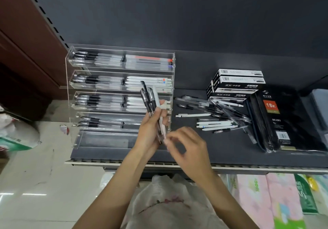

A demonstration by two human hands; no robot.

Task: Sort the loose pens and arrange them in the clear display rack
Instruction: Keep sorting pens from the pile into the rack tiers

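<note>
A clear tiered display rack (71, 79) stands at the left of the dark shelf, its upper tiers holding black-grip pens on the left and white pens on the right. The lowest tier (106, 141) looks bare. My left hand (150, 129) grips a bunch of pens (150, 99), black ones and a white one, upright in front of the rack. My right hand (188, 147) is just right of it, fingertips pinching the lower end of a pen in the bunch. Loose pens (213, 120) lie scattered on the shelf to the right.
Black-and-white pen boxes (236, 83) are stacked behind the loose pens. Black diary notebooks (284, 122) lie at the right. The shelf's front edge (248, 167) runs below my hands. Tissue packs (266, 202) and a plastic bag (168, 202) sit underneath.
</note>
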